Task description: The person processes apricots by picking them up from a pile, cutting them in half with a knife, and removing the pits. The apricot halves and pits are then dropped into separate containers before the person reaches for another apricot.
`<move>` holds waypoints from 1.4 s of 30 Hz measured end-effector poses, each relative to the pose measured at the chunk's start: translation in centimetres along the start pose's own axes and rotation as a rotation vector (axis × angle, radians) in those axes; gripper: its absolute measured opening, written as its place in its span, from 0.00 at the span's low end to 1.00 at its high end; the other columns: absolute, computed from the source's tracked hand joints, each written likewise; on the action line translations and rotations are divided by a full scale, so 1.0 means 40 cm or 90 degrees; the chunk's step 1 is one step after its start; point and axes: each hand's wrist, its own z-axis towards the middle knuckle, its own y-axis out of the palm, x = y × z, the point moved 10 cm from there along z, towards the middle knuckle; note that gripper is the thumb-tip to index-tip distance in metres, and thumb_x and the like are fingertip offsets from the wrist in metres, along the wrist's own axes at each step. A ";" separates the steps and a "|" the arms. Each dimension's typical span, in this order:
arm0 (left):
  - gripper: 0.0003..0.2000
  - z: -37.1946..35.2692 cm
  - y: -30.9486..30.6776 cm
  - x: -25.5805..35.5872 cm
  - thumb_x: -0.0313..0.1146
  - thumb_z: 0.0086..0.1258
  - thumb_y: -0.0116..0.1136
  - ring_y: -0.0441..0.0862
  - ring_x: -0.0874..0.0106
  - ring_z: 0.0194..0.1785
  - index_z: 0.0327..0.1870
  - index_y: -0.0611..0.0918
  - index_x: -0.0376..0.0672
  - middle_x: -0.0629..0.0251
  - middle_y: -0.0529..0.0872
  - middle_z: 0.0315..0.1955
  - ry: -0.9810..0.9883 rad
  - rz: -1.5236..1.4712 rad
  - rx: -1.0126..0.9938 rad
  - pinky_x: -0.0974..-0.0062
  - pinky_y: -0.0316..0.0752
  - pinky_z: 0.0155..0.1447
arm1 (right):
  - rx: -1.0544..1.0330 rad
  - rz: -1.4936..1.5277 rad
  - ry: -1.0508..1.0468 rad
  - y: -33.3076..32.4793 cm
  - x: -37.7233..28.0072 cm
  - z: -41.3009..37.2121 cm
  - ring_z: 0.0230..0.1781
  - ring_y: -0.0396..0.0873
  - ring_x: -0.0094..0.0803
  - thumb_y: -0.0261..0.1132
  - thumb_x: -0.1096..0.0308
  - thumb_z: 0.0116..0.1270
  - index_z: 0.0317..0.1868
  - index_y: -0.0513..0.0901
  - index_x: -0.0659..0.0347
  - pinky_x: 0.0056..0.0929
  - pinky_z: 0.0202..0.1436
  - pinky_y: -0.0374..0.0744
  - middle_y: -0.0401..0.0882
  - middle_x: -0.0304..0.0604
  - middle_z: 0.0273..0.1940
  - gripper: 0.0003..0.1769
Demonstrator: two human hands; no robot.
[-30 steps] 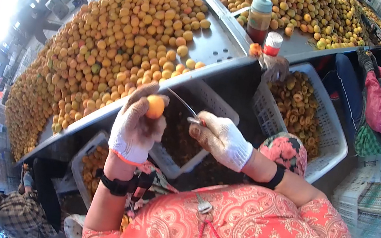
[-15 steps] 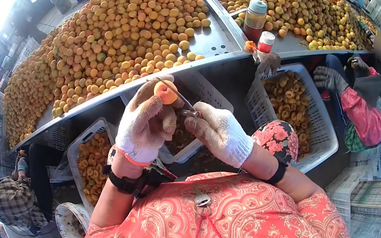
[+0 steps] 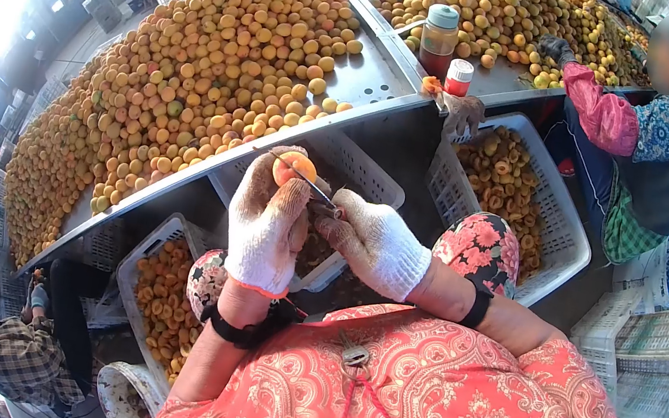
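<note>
My left hand (image 3: 266,229), in a stained white knit glove, is closed around an orange apricot (image 3: 301,162) with its fingers and thumb. In my right hand (image 3: 379,247), gloved the same way, is a small knife (image 3: 321,195). Its thin blade lies across the apricot's face, and the handle is mostly hidden in my fingers. Both hands are over a pale plastic crate (image 3: 375,172), in front of the metal table's edge.
Apricots (image 3: 215,76) are heaped on the metal table (image 3: 371,70). A drink bottle (image 3: 439,37) and a red jar (image 3: 458,78) stand near its edge. Crates of cut apricots (image 3: 500,183) flank me, with a bucket (image 3: 114,393) lower left. A co-worker (image 3: 665,165) sits at the right.
My hands have come closer together, and the blade now crosses the apricot's face lower down. The co-worker at the right has stretched an arm to the far apricot pile.
</note>
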 end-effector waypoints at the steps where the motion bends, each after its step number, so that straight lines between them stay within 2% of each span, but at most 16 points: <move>1: 0.12 -0.001 0.006 0.001 0.30 0.74 0.58 0.67 0.86 0.21 0.55 0.77 0.39 0.71 0.81 0.34 0.022 0.005 0.015 0.87 0.58 0.20 | 0.002 -0.001 -0.001 0.001 0.001 0.002 0.32 0.83 0.56 0.60 0.62 0.74 0.48 0.73 0.65 0.46 0.32 0.77 0.80 0.58 0.29 0.14; 6: 0.13 0.011 0.015 -0.037 0.39 0.79 0.54 0.73 0.84 0.23 0.53 0.79 0.39 0.71 0.82 0.30 -0.033 -0.016 -0.025 0.85 0.64 0.24 | 0.096 -0.131 -0.046 -0.027 -0.014 -0.005 0.30 0.83 0.54 0.63 0.63 0.70 0.50 0.74 0.64 0.47 0.31 0.80 0.81 0.57 0.27 0.16; 8: 0.13 0.021 0.008 -0.059 0.41 0.79 0.54 0.76 0.82 0.26 0.52 0.80 0.40 0.71 0.84 0.31 -0.052 -0.024 0.015 0.84 0.67 0.27 | 0.117 -0.165 -0.052 -0.031 -0.006 -0.004 0.28 0.83 0.54 0.63 0.63 0.69 0.49 0.74 0.63 0.46 0.30 0.80 0.81 0.56 0.26 0.15; 10: 0.15 0.037 0.004 -0.086 0.42 0.78 0.55 0.78 0.81 0.30 0.54 0.80 0.40 0.69 0.85 0.36 -0.069 -0.045 0.017 0.82 0.70 0.31 | 0.135 -0.197 -0.051 -0.039 -0.004 -0.004 0.27 0.83 0.53 0.64 0.62 0.69 0.48 0.74 0.63 0.46 0.29 0.80 0.81 0.55 0.24 0.14; 12: 0.17 0.048 0.001 -0.066 0.41 0.78 0.56 0.79 0.80 0.35 0.60 0.79 0.40 0.68 0.84 0.42 0.000 -0.096 0.068 0.81 0.73 0.37 | 0.104 -0.235 -0.010 -0.031 0.011 0.003 0.29 0.83 0.56 0.62 0.67 0.69 0.44 0.72 0.61 0.47 0.28 0.79 0.80 0.55 0.25 0.10; 13: 0.20 0.051 0.011 -0.052 0.38 0.77 0.56 0.79 0.78 0.37 0.65 0.75 0.41 0.67 0.83 0.46 0.020 -0.115 0.013 0.80 0.74 0.41 | 0.104 -0.236 -0.010 -0.028 0.015 0.003 0.29 0.83 0.56 0.62 0.67 0.69 0.44 0.72 0.61 0.47 0.28 0.79 0.80 0.55 0.25 0.10; 16: 0.21 0.054 0.009 -0.032 0.37 0.77 0.56 0.79 0.78 0.36 0.68 0.73 0.43 0.67 0.83 0.46 0.063 -0.104 0.004 0.81 0.74 0.41 | 0.109 -0.239 -0.011 -0.020 0.026 0.007 0.29 0.83 0.55 0.63 0.68 0.69 0.44 0.72 0.61 0.47 0.28 0.79 0.80 0.55 0.25 0.10; 19: 0.19 0.066 -0.007 -0.064 0.40 0.78 0.55 0.80 0.76 0.34 0.65 0.74 0.44 0.65 0.84 0.40 0.027 -0.137 0.007 0.78 0.75 0.36 | 0.093 -0.261 0.020 -0.007 0.049 0.012 0.29 0.83 0.55 0.63 0.67 0.69 0.44 0.72 0.61 0.47 0.28 0.79 0.80 0.55 0.25 0.10; 20: 0.18 0.073 -0.013 -0.084 0.41 0.78 0.54 0.80 0.75 0.33 0.64 0.75 0.44 0.65 0.85 0.38 -0.001 -0.174 -0.005 0.77 0.75 0.34 | 0.101 -0.270 0.009 -0.002 0.058 0.012 0.27 0.83 0.54 0.62 0.63 0.70 0.42 0.72 0.61 0.47 0.27 0.80 0.80 0.54 0.23 0.11; 21: 0.17 0.082 -0.038 -0.122 0.44 0.78 0.54 0.81 0.74 0.33 0.60 0.77 0.43 0.64 0.85 0.34 -0.071 -0.196 0.057 0.75 0.76 0.32 | 0.110 -0.279 -0.002 0.000 0.059 0.013 0.25 0.83 0.52 0.62 0.59 0.71 0.41 0.73 0.60 0.47 0.26 0.80 0.80 0.53 0.21 0.13; 25: 0.16 0.081 -0.019 -0.146 0.41 0.77 0.57 0.80 0.75 0.34 0.57 0.78 0.42 0.66 0.84 0.36 -0.120 -0.246 0.062 0.77 0.76 0.36 | 0.083 -0.243 0.040 -0.007 0.073 0.017 0.29 0.83 0.55 0.63 0.63 0.70 0.44 0.72 0.61 0.46 0.28 0.80 0.80 0.54 0.24 0.12; 27: 0.14 0.083 -0.008 -0.103 0.39 0.75 0.61 0.78 0.77 0.36 0.54 0.80 0.42 0.68 0.83 0.38 -0.004 -0.116 0.048 0.80 0.75 0.39 | 0.086 -0.246 0.058 -0.013 0.080 0.018 0.29 0.84 0.54 0.64 0.62 0.70 0.43 0.72 0.60 0.46 0.28 0.80 0.80 0.54 0.24 0.13; 30: 0.13 0.076 -0.023 -0.131 0.37 0.73 0.64 0.76 0.78 0.37 0.52 0.80 0.42 0.69 0.83 0.39 -0.050 -0.179 0.043 0.82 0.73 0.42 | 0.081 -0.271 0.059 -0.004 0.080 0.012 0.28 0.83 0.54 0.64 0.61 0.70 0.43 0.72 0.60 0.46 0.28 0.80 0.81 0.53 0.24 0.13; 31: 0.15 0.071 -0.022 -0.128 0.42 0.73 0.64 0.77 0.78 0.37 0.51 0.80 0.43 0.69 0.83 0.39 -0.052 -0.165 0.070 0.82 0.74 0.42 | 0.078 -0.272 0.059 -0.003 0.080 0.013 0.28 0.83 0.54 0.64 0.61 0.70 0.43 0.72 0.60 0.46 0.28 0.80 0.81 0.53 0.24 0.13; 37: 0.20 0.091 -0.061 -0.210 0.53 0.71 0.63 0.80 0.73 0.38 0.48 0.80 0.44 0.66 0.85 0.37 -0.153 -0.214 0.149 0.75 0.75 0.43 | 0.106 -0.314 0.044 -0.003 0.094 0.015 0.26 0.83 0.53 0.64 0.62 0.69 0.42 0.72 0.61 0.47 0.26 0.80 0.80 0.53 0.23 0.13; 42: 0.21 0.087 -0.056 -0.223 0.53 0.72 0.62 0.81 0.71 0.39 0.49 0.80 0.43 0.63 0.86 0.38 -0.172 -0.215 0.149 0.72 0.76 0.46 | 0.088 -0.310 0.068 -0.001 0.109 0.021 0.27 0.83 0.55 0.63 0.63 0.70 0.42 0.72 0.62 0.49 0.28 0.80 0.80 0.55 0.23 0.12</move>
